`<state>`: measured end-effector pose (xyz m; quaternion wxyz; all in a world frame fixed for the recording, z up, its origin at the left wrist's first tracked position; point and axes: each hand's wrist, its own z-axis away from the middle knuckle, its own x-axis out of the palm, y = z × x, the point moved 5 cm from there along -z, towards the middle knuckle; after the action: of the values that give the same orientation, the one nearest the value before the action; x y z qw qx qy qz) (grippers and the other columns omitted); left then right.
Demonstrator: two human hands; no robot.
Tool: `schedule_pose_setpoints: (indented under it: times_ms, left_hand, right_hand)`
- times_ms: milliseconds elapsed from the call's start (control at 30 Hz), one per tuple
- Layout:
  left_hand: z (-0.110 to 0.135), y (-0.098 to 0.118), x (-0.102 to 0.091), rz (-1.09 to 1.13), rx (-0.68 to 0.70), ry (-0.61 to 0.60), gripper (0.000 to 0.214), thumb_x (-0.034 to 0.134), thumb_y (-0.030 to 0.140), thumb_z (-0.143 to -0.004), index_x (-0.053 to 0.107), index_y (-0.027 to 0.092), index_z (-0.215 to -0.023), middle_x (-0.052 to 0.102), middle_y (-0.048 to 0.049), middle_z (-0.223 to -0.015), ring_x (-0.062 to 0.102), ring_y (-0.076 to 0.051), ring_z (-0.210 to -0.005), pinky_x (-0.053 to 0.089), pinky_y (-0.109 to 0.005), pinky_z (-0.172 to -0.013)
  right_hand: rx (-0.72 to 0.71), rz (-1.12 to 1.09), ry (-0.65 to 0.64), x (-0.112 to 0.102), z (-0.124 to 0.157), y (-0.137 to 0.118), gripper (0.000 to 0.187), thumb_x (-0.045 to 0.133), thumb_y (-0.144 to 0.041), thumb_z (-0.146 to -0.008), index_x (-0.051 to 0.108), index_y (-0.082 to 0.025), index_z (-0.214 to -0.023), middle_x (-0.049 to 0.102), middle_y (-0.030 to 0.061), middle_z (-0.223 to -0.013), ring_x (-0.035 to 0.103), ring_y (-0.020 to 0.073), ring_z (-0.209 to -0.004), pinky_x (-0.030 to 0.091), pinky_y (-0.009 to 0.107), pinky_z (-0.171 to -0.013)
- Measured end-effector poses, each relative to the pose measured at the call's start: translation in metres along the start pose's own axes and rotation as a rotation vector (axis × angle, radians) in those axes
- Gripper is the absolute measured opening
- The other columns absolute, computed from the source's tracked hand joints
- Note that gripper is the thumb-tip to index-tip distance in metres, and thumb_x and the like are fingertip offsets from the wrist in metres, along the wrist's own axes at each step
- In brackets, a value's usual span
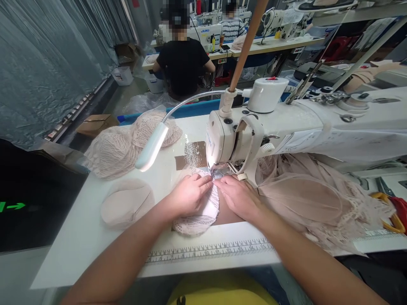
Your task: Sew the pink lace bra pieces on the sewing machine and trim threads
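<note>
A pale lace bra cup (pixel 194 225) with a white inner face lies beneath the needle area of a white sewing machine (pixel 219 142). My left hand (pixel 190 195) rests over the cup, its fingers bent together and closed on the fabric. From the other side, my right hand (pixel 238 197) has its fingertips closed at the cup's edge, just below the presser foot (pixel 213 171). The fingers partly hide the fabric at the needle. A lit lamp (pixel 152 146) on a bendy neck shines from the left.
Lace cups (pixel 111 150) are heaped at the back left, with a beige cup piece (pixel 127 203) nearer. Beige lace garments (pixel 305 199) and orange-handled scissors (pixel 394 218) lie right. A ruler strip (pixel 206 253) runs along the table's front. A person (pixel 182 63) sits ahead.
</note>
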<state>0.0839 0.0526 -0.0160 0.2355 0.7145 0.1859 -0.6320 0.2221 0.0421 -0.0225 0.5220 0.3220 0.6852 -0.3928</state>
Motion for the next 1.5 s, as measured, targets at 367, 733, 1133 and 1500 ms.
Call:
schedule_pose_setpoints:
  times_ms: [367,733,1133,1500]
  left_hand:
    - [-0.001,-0.006,0.003,-0.013,0.037,0.056,0.039,0.041,0.014,-0.091,0.054,0.012,-0.128,0.055,-0.0096,-0.133,0.049,-0.025,-0.104,0.045,-0.038,-0.085]
    - [-0.004,-0.013,0.003,0.046,0.035,0.08,0.033,0.04,0.019,-0.095,0.059,0.016,-0.122,0.06,-0.0095,-0.126,0.051,-0.023,-0.104,0.043,-0.038,-0.088]
    - [-0.005,-0.019,0.0,0.11,0.041,0.118,0.036,0.039,0.025,-0.094,0.059,0.014,-0.122,0.06,-0.011,-0.126,0.052,-0.024,-0.105,0.043,-0.041,-0.089]
    - [-0.006,-0.024,0.0,0.054,-0.049,0.152,0.035,0.042,0.027,-0.093,0.058,0.015,-0.122,0.06,-0.0131,-0.125,0.052,-0.027,-0.109,0.043,-0.044,-0.091]
  right_hand:
    - [0.03,0.085,-0.016,-0.001,-0.003,-0.004,0.035,0.041,-0.011,-0.089,0.065,-0.017,-0.115,0.066,0.0068,-0.089,0.056,0.0196,-0.08,0.037,0.03,-0.066]
    - [0.003,0.079,0.012,0.0,-0.002,-0.004,0.035,0.042,-0.01,-0.088,0.066,-0.016,-0.113,0.065,0.0072,-0.085,0.054,0.0192,-0.076,0.037,0.03,-0.063]
    - [0.013,-0.049,0.03,0.002,-0.001,0.001,0.034,0.04,-0.014,-0.091,0.066,-0.016,-0.113,0.065,0.0067,-0.088,0.057,0.0173,-0.077,0.042,0.027,-0.066]
    - [0.018,0.004,0.024,0.002,-0.004,0.001,0.036,0.042,-0.015,-0.09,0.065,-0.018,-0.118,0.067,0.007,-0.091,0.057,0.0188,-0.077,0.042,0.028,-0.067]
